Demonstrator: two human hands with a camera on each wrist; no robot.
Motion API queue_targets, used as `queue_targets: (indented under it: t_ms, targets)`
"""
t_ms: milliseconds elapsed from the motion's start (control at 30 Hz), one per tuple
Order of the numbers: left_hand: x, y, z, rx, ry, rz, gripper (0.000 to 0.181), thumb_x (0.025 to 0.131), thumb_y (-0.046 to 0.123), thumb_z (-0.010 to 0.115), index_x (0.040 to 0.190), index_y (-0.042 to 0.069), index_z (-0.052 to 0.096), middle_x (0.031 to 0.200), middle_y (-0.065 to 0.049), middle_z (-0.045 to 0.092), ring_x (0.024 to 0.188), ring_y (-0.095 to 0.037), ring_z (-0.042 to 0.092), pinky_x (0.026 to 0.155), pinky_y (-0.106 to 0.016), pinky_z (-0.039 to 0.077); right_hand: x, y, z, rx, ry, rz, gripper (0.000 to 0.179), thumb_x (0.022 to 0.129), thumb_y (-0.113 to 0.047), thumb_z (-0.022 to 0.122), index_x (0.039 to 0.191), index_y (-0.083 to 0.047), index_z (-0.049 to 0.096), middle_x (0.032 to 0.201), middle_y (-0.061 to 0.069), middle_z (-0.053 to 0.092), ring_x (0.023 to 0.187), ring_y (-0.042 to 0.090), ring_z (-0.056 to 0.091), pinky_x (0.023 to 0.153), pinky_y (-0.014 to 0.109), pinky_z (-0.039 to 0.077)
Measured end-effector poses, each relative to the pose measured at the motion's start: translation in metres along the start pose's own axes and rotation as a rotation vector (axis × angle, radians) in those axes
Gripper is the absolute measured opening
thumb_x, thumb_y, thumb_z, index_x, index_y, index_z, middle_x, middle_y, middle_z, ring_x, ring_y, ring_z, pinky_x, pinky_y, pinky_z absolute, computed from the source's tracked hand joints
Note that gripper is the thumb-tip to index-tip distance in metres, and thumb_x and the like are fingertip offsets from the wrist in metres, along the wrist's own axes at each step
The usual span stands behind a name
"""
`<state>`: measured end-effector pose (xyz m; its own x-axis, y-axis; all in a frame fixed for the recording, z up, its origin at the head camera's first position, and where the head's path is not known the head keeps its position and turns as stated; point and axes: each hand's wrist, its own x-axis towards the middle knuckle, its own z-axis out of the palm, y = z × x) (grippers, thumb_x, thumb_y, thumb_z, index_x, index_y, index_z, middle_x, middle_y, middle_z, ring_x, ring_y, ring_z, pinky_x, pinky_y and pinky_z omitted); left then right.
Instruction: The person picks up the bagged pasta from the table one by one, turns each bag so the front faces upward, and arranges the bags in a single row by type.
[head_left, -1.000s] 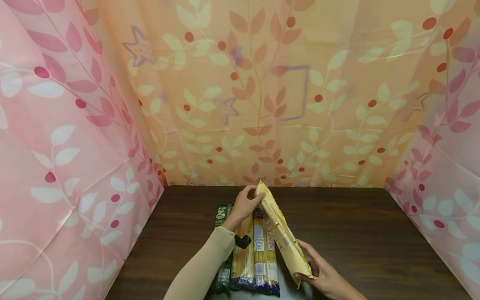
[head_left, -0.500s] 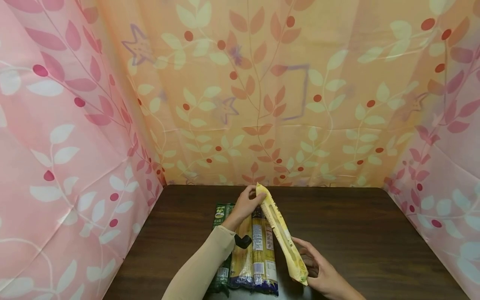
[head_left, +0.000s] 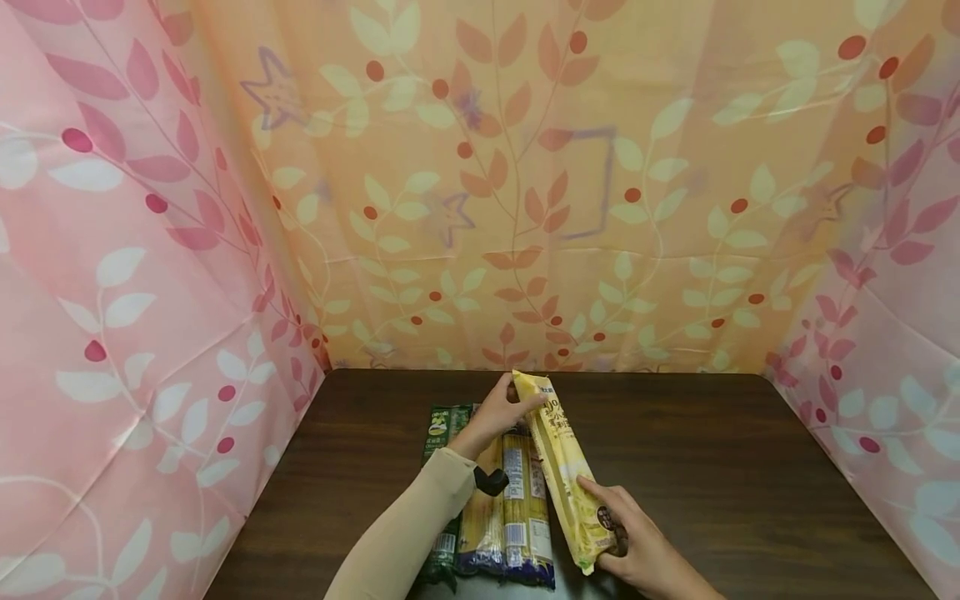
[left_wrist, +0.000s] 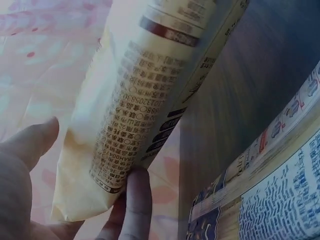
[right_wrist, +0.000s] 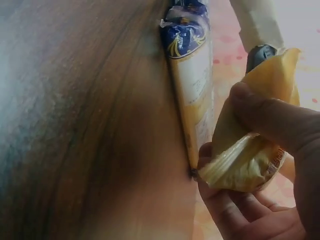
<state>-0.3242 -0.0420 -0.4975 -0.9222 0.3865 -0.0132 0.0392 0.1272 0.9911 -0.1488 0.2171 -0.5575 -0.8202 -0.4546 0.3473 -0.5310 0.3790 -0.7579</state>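
Note:
A long yellow pasta packet [head_left: 567, 471] slants in front of me above the table, its printed face showing. My left hand [head_left: 501, 410] holds its far end; in the left wrist view small print [left_wrist: 140, 100] covers the packet's side, with a finger [left_wrist: 138, 197] against it. Lower down, my right hand [head_left: 637, 537] grips the near end, thumb on one side and fingers on the other, around the crimped end [right_wrist: 235, 167]. Left of it lie two clear-and-blue spaghetti packs [head_left: 517, 508] [head_left: 482, 533] and a green pack [head_left: 442, 533], partly hidden by my left forearm.
The dark wooden table [head_left: 720, 467] extends to both sides. Behind it hangs an orange leaf-patterned curtain [head_left: 420, 275], with pink curtains [head_left: 150, 350] at the left and right. A black strap piece [head_left: 491, 481] sits at my left wrist.
Both hands have turned the yellow pasta packet about its length, from its back seam past its narrow edge to its printed front. The packs on the table stay put.

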Motion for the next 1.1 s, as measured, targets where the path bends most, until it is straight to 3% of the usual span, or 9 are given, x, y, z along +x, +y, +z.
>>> queue_targets:
  t_ms: [100,200,367,500,667,867,1100]
  targets:
    - [0.000,0.000,0.003,0.036,0.018,-0.017,0.074,0.101,0.041,0.078,0.158,0.013,0.040,0.128,-0.015,0.064,0.093,-0.026,0.069,0.093,-0.064,0.056,0.000,-0.002,-0.001,-0.126,0.028,-0.061,0.106,0.073,0.013,0.090,0.165,-0.007,0.041,0.130,0.007,0.054,0.108,0.004,0.053,0.077,0.023,0.050]
    - [0.002,0.000,0.008,0.045,0.050,-0.041,0.077,0.100,0.037,0.080,0.160,0.012,0.037,0.136,-0.017,0.062,0.096,-0.026,0.069,0.093,-0.062,0.057,0.000,-0.003,-0.003,-0.156,0.022,-0.089,0.108,0.073,0.013,0.091,0.165,-0.004,0.038,0.132,0.009,0.052,0.109,0.004,0.053,0.078,0.022,0.051]
    - [0.008,-0.001,0.017,0.038,0.070,-0.068,0.070,0.100,0.036,0.081,0.153,0.012,0.042,0.145,-0.019,0.058,0.096,-0.025,0.071,0.097,-0.059,0.056,-0.001,0.000,-0.005,-0.226,0.051,-0.096,0.111,0.068,0.013,0.092,0.164,0.000,0.037,0.130,0.010,0.052,0.109,0.004,0.053,0.075,0.022,0.050]
    - [0.013,-0.001,0.023,0.047,0.059,-0.056,0.066,0.100,0.035,0.080,0.153,0.017,0.047,0.139,-0.019,0.062,0.095,-0.024,0.071,0.099,-0.061,0.055,-0.004,0.001,-0.006,-0.291,0.095,-0.075,0.113,0.064,0.012,0.095,0.163,-0.001,0.042,0.128,0.008,0.054,0.108,0.004,0.054,0.077,0.022,0.052]
    - [0.021,0.000,0.030,0.043,0.048,-0.059,0.074,0.100,0.035,0.080,0.161,0.017,0.042,0.139,-0.018,0.062,0.101,-0.024,0.072,0.103,-0.061,0.053,-0.006,0.000,-0.010,-0.302,0.106,-0.025,0.114,0.064,0.012,0.096,0.164,-0.006,0.043,0.130,0.007,0.054,0.107,0.005,0.054,0.077,0.021,0.051]
    - [0.031,-0.010,0.040,-0.001,0.037,-0.069,0.074,0.100,0.032,0.081,0.160,0.014,0.042,0.143,-0.019,0.060,0.105,-0.026,0.072,0.104,-0.060,0.054,-0.009,0.006,-0.015,-0.297,0.073,0.001,0.111,0.068,0.009,0.095,0.164,-0.003,0.041,0.130,0.008,0.052,0.107,0.003,0.052,0.073,0.021,0.050]
    - [0.043,-0.014,0.052,0.003,0.058,-0.105,0.074,0.099,0.031,0.082,0.159,0.012,0.042,0.147,-0.022,0.057,0.117,-0.033,0.069,0.107,-0.060,0.052,-0.009,0.014,-0.021,-0.340,0.128,0.004,0.110,0.064,0.008,0.098,0.161,-0.003,0.047,0.126,0.006,0.056,0.102,0.004,0.055,0.071,0.022,0.049]
